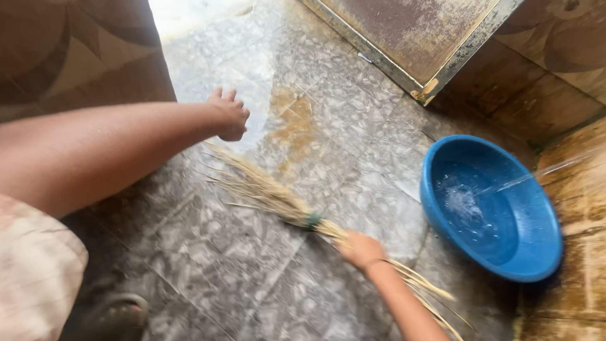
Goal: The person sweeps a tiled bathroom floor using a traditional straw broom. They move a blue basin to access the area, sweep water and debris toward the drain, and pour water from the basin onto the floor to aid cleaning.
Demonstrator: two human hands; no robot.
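We see a wet grey-speckled tile floor (252, 252) that is hemmed on several sides: a brown patterned wall (76, 57) closes the far left, a rusty metal door (410, 31) with a worn, chipped frame stands at the far right, and brown stained tiles (587, 265) rise along the right edge. The widest open stretch of floor runs from the near middle up to the far middle, where a rust-coloured stain (293, 123) marks the tiles. A blue plastic basin (536, 252) sits on the floor at the right, just beside the stained tiles, partly filled, with a thin stream of water (536, 175) splashing into it. Our right hand (361, 249) is closed around the handle end of a straw broom (278, 199), gripping it just behind a green binding. The broom lies low and slanted across the middle of the floor, its pale, dry bristles fanning out toward the far left and touching the wet tiles, while loose stalks of the handle trail off to the near right. Our left hand (228, 115) reaches out over the floor beyond the bristle tips, fingers loosely curled, holding nothing. A grey sandal (117, 312) shows at the near left.
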